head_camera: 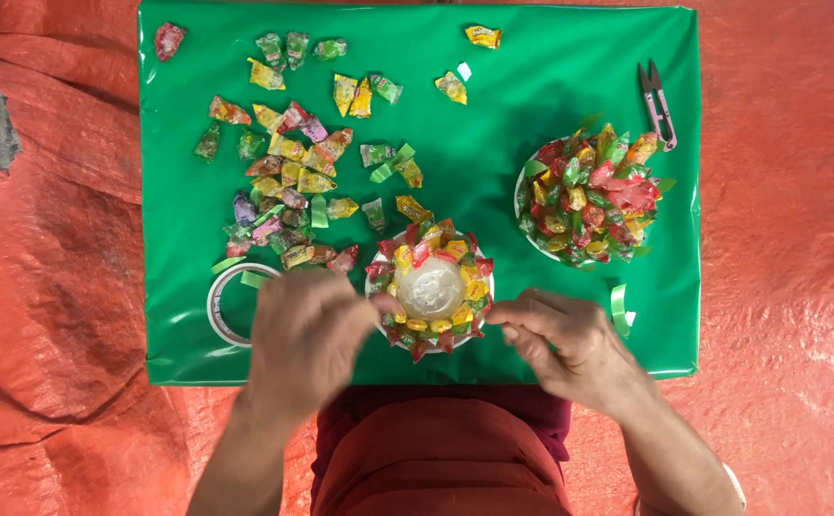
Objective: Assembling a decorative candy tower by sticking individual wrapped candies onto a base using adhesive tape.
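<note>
A white plate (pixel 428 289) ringed with wrapped candies sits at the near edge of a green sheet (pixel 493 162), its middle bare and glossy. My left hand (pixel 304 334) is at the plate's left rim, fingers bent, thumb touching the candy ring. My right hand (pixel 562 336) is at the right rim, fingertips pinched toward the candies there. Whether either hand holds a candy cannot be told.
A second plate fully covered in candies (pixel 589 191) stands at the right. Loose wrapped candies (pixel 288 162) spread over the sheet's left. A tape roll (pixel 228 301) lies left of my left hand. Small snips (pixel 659 103) lie far right. Orange tarp (pixel 790 239) surrounds the sheet.
</note>
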